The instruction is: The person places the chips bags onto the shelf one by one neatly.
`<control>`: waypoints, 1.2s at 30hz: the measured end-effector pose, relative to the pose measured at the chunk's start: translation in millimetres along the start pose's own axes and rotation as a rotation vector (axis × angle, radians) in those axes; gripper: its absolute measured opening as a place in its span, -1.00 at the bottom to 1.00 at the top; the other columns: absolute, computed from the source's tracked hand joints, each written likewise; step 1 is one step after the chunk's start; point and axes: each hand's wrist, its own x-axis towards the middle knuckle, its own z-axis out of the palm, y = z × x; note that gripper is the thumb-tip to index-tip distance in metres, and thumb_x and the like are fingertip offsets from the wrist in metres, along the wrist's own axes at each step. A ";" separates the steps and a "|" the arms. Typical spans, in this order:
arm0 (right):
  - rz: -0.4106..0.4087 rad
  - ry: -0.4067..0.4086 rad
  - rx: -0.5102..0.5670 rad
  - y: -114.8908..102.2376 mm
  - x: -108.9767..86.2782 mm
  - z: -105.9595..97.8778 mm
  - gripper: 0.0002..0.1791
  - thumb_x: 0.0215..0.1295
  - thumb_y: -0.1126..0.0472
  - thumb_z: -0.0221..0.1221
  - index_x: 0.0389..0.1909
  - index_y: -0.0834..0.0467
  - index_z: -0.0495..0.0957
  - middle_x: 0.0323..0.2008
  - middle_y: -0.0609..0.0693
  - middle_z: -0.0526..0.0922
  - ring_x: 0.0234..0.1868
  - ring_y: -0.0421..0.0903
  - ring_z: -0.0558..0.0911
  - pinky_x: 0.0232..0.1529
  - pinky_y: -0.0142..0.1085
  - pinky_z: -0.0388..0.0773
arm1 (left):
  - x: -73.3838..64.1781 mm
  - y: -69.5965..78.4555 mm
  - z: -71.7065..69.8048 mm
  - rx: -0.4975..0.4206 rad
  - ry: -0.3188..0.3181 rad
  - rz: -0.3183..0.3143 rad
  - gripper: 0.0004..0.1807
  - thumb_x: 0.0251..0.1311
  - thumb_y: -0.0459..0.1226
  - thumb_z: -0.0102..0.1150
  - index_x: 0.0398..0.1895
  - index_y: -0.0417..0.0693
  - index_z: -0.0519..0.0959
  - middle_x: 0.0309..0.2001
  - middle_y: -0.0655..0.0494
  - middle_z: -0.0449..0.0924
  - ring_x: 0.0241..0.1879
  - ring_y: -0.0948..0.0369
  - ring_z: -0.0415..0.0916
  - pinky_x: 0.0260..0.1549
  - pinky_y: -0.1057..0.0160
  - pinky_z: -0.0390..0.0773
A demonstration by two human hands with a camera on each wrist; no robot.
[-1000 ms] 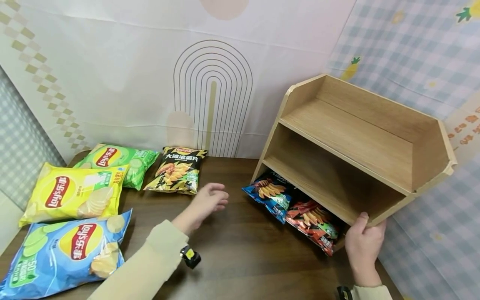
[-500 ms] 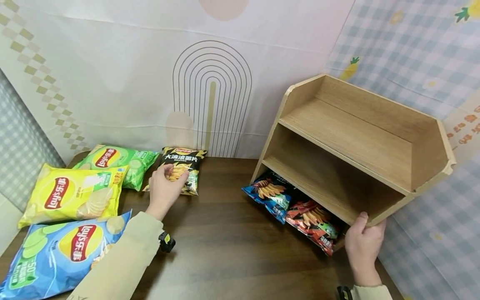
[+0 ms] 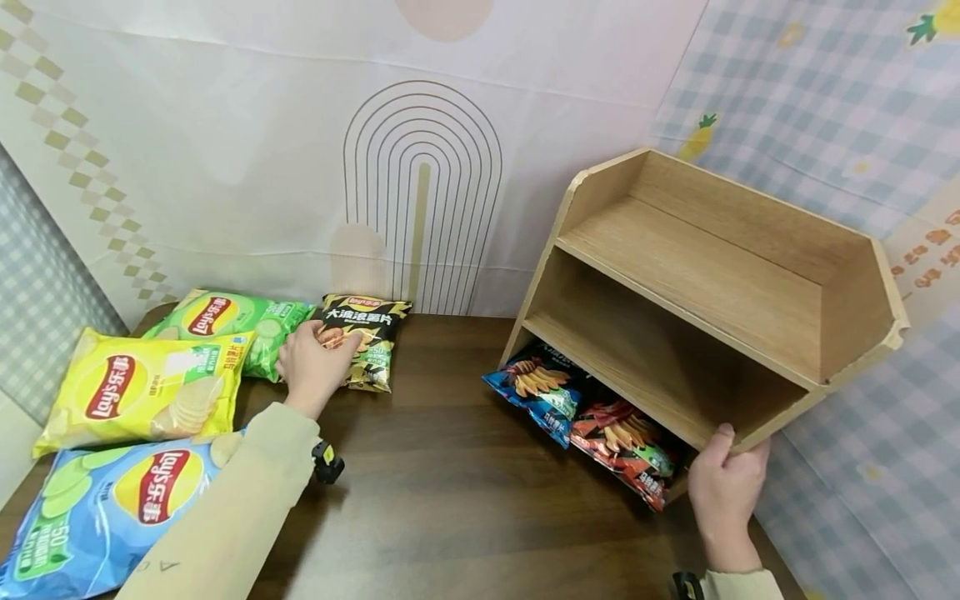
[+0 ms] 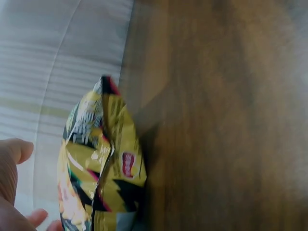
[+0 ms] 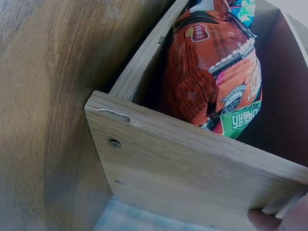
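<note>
At the back of the table lies a black and gold chip bag (image 3: 378, 329). My left hand (image 3: 315, 367) is over its left part, thumb and fingers spread and slightly bent. In the left wrist view the thumb stands apart from the bag (image 4: 103, 168), while fingertips are right at its lower edge. My right hand (image 3: 727, 496) grips the front right edge of the wooden shelf (image 3: 720, 275), thumb on the middle board. A blue chip bag (image 3: 540, 387) and a red chip bag (image 3: 622, 446) stick out of the shelf's bottom compartment.
On the left lie a green chip bag (image 3: 258, 329), a yellow chip bag (image 3: 146, 387) and a large blue chip bag (image 3: 97, 521). A patterned cloth (image 3: 247, 150) hangs behind the brown table (image 3: 450, 500). The shelf stands angled at the right.
My left hand has moved left and back from mid-table to the black and gold chip bag. The right hand keeps its grip on the shelf, which has not moved.
</note>
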 end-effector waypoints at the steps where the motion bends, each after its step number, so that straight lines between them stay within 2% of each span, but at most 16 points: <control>1: 0.001 -0.001 0.000 -0.1 0.1 0.1 -0.50 0.42 0.15 -0.09 0.23 0.42 0.28 0.05 0.43 0.41 0.15 0.33 0.37 0.24 0.07 0.20 | 2.3 -0.6 -1.7 0.002 -0.009 -0.015 -0.13 0.11 0.17 0.23 0.34 -0.19 0.30 0.21 -0.30 0.35 0.21 -0.26 0.14 0.11 -0.23 0.05; 4: -0.004 -0.007 0.000 -0.3 0.4 0.2 -0.49 0.43 0.15 -0.10 0.24 0.42 0.27 0.06 0.42 0.40 0.15 0.31 0.37 0.25 0.06 0.20 | 7.1 -2.0 -5.6 0.009 -0.043 -0.048 -0.10 0.18 0.18 0.15 0.40 -0.24 0.22 0.27 -0.35 0.30 0.23 -0.31 0.12 0.12 -0.26 0.04; 7: -0.010 -0.011 0.004 -0.2 0.6 0.3 -0.50 0.44 0.15 -0.11 0.25 0.42 0.27 0.06 0.42 0.40 0.14 0.28 0.37 0.24 0.06 0.20 | 9.8 -4.1 -6.8 0.045 -0.085 -0.051 -0.08 0.22 0.19 0.09 0.45 -0.24 0.15 0.31 -0.37 0.25 0.23 -0.35 0.12 0.12 -0.28 0.06; 13: -0.007 -0.001 0.005 0.5 -0.1 0.0 -0.51 0.43 0.16 -0.10 0.20 0.44 0.29 0.01 0.42 0.41 0.11 0.28 0.39 0.22 0.06 0.22 | 8.1 -9.4 -1.3 0.245 -0.273 0.000 -0.02 0.27 0.22 -0.02 0.52 -0.18 -0.08 0.31 -0.55 0.09 0.19 -0.47 0.08 0.07 -0.36 0.10; 17: -0.008 0.002 0.010 0.1 -0.7 0.1 -0.53 0.42 0.17 -0.09 0.18 0.45 0.30 0.00 0.42 0.41 0.10 0.28 0.39 0.23 0.05 0.22 | 3.3 -12.1 2.3 0.277 -0.364 0.004 0.01 0.27 0.23 -0.02 0.54 -0.14 -0.18 0.32 -0.60 -0.01 0.24 -0.49 0.01 0.07 -0.40 0.08; 21: -0.007 -0.004 0.015 -0.6 -0.6 -0.4 -0.52 0.43 0.18 -0.09 0.20 0.43 0.29 0.02 0.42 0.41 0.12 0.28 0.39 0.24 0.04 0.21 | -0.3 -11.0 4.9 0.281 -0.393 0.015 0.00 0.26 0.24 -0.01 0.54 -0.13 -0.14 0.32 -0.59 0.02 0.24 -0.49 0.02 0.09 -0.43 0.05; 26: 0.001 -0.001 0.015 -0.7 -0.5 -0.2 -0.52 0.43 0.17 -0.10 0.21 0.43 0.28 0.03 0.42 0.42 0.12 0.28 0.39 0.24 0.04 0.22 | -3.9 -8.8 5.2 0.292 -0.418 0.041 -0.02 0.23 0.25 0.02 0.52 -0.11 -0.03 0.28 -0.55 0.14 0.20 -0.47 0.11 0.06 -0.42 0.12; 36: -0.004 -0.002 0.014 -1.4 -0.3 -0.7 -0.50 0.42 0.17 -0.09 0.26 0.40 0.27 0.07 0.42 0.40 0.17 0.30 0.37 0.28 -0.02 0.20 | -20.5 -3.6 3.5 0.316 -0.494 0.146 -0.04 0.17 0.22 0.14 0.45 -0.17 0.12 0.13 -0.48 0.32 0.08 -0.40 0.30 -0.04 -0.29 0.35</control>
